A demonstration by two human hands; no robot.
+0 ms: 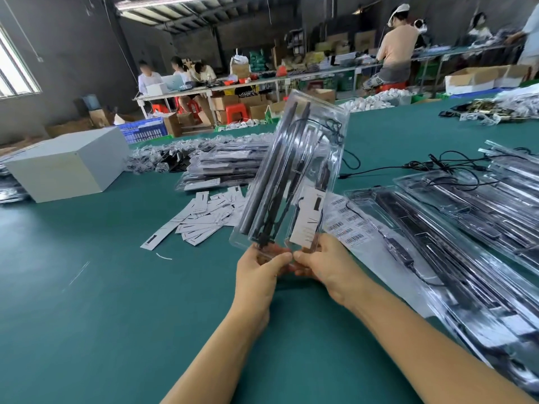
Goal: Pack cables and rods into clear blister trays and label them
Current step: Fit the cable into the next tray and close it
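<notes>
Dark-walled workshop (73, 39), green worktable (87, 287), side window (14, 71)

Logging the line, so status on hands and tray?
Left hand and right hand both grip the blister tray at its near end. Tray raised off the table, rods and cable inside. Nothing in the way.

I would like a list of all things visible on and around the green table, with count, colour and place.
blister tray: one, clear, holding dark rods and cable, held upright at centre
paper cards: a loose pile, white, left of the tray
barcode labels: one sheet, white, right of the tray
finished packs: one stack, clear, behind the cards
open trays: several, clear, right side
box: one, white, far left
left hand: grips the tray's bottom edge
right hand: grips the tray's bottom edge
</notes>
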